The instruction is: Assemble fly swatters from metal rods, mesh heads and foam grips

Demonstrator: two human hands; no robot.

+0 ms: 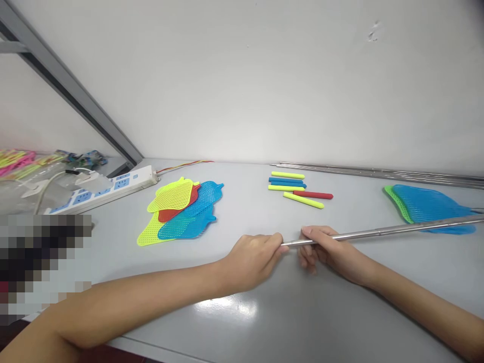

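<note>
The person's left hand (253, 259) is closed around the narrow end of a steel rod (393, 231), which crosses the right hand (328, 249) under its thumb; whether those loosely curled fingers grip it cannot be told. Open grey tabletop (302, 312) stretches from both hands toward its near edge, visible below the left forearm. Beyond the left hand, to its left, lie mesh paddles (177, 210); straight beyond the right hand, coloured sticks (288, 187), then thin rods (370, 174) near the wall. The left fist hides the rod's tip, and the frame cuts its far end, right of the right hand, near a blue paddle (431, 204). A pixelated patch covers the area left of the left hand.
</note>
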